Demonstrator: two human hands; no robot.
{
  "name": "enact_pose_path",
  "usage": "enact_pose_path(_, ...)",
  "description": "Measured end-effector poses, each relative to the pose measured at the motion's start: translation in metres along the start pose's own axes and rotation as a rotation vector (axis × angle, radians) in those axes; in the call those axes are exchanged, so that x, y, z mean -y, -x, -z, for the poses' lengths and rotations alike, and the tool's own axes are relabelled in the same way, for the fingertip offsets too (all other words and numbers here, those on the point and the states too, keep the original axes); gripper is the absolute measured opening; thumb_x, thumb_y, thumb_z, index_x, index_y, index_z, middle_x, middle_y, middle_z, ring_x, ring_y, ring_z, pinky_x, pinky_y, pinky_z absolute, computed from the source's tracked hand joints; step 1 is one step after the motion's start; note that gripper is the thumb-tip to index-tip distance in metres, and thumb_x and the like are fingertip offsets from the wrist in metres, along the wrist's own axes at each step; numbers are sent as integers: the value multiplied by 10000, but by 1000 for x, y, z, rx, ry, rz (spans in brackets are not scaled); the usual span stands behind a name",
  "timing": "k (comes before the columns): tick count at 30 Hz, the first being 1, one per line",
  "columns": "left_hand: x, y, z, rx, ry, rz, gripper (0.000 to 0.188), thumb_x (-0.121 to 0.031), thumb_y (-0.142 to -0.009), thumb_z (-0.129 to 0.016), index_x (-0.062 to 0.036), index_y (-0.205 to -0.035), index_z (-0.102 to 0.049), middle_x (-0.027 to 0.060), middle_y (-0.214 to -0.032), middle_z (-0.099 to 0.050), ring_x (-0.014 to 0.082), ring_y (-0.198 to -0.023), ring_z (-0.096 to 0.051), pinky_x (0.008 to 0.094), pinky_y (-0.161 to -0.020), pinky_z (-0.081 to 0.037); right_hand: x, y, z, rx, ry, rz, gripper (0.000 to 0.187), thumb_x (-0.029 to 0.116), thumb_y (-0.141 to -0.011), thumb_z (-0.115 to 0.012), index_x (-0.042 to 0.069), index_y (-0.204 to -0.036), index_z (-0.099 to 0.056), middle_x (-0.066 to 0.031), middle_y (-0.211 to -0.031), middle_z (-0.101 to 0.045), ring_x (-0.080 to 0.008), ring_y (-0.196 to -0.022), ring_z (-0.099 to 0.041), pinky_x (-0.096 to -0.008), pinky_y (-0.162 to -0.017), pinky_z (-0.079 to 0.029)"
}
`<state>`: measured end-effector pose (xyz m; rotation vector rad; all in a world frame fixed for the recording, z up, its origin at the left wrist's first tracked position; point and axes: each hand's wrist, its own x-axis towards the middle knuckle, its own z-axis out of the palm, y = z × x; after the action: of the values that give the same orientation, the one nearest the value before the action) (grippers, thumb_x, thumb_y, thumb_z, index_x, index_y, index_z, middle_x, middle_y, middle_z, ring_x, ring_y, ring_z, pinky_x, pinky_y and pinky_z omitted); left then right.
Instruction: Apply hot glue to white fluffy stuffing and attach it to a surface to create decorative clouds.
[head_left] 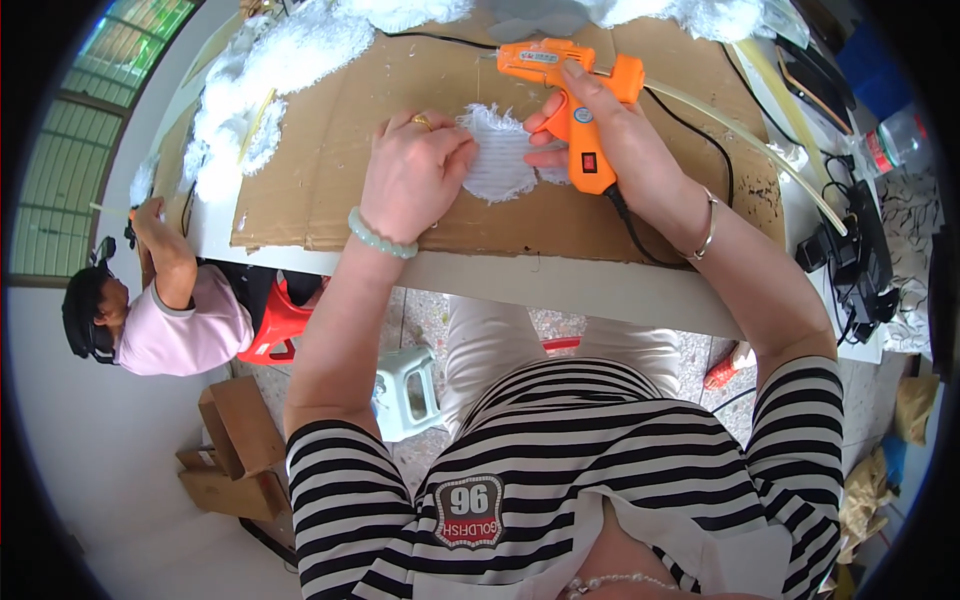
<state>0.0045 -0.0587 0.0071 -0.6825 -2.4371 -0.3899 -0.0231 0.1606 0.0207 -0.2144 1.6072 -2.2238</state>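
An orange glue gun (592, 150) is gripped in my right hand (645, 140), its nozzle pointing left above the cardboard. A long, pale glue stick (745, 122) sticks out of its back and curves down to the right. Below the gun lies a small white ribbed fabric piece (498, 155) with frayed edges. My left hand (420, 165) is closed, thumb and forefinger pinched at the left edge of this piece. The lower fingers of my right hand reach to its right side. A thin strand hangs beneath the nozzle.
A brown cardboard sheet (330, 130) covers much of the white table (600, 280). Fluffy white material (300, 70) is heaped at the far left. Black cords, a power strip (855, 255) and a plastic bottle (900, 140) sit at the right. Another person (180, 310) sits at the left.
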Motion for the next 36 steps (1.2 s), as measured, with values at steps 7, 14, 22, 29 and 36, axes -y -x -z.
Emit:
enact_pose_path(7,6,-5,4,7,263,377,169,-17,-807,-583,-56,-933,-689,135,-840,-670,327,-815,-603,413,-813,-467,0,3,0,-52,1,-43,458,497,-936,-482,46,-955,-555,-106,-887,-649,-268,-763,-674,-357,-695,-545)
enact_pose_path(14,22,-6,-18,113,119,193,296,43,-828,-502,-89,-1018,-688,133,-1012,-656,307,-903,-583,355,-827,-469,-5,3,3,-41,-30,-52,463,499,-934,-487,43,-959,-563,-98,-871,-646,-258,-764,-675,-356,-691,-546)
enact_pose_path(22,11,-8,-3,188,52,-18,321,93,-782,-489,-65,-966,-699,124,-1026,-654,300,-985,-572,351,-879,-447,-8,0,3,-14,-41,-12,456,477,-929,-513,26,-909,-579,-101,-846,-640,-220,-738,-664,-350,-693,-564)
enact_pose_path(29,19,2,2,45,160,275,354,108,-771,-471,-45,-1011,-681,135,-1072,-640,306,-1044,-569,345,-894,-453,-6,3,4,3,10,-32,461,485,-916,-532,27,-909,-581,-94,-849,-644,-216,-721,-668,-335,-675,-558)
enact_pose_path(36,-9,0,-3,85,-116,-69,287,85,-690,-540,-61,-883,-694,97,-995,-669,337,-1066,-564,436,-924,-436,-8,4,2,6,-4,-13,461,487,-906,-548,27,-919,-580,-94,-852,-646,-213,-713,-669,-324,-673,-556)
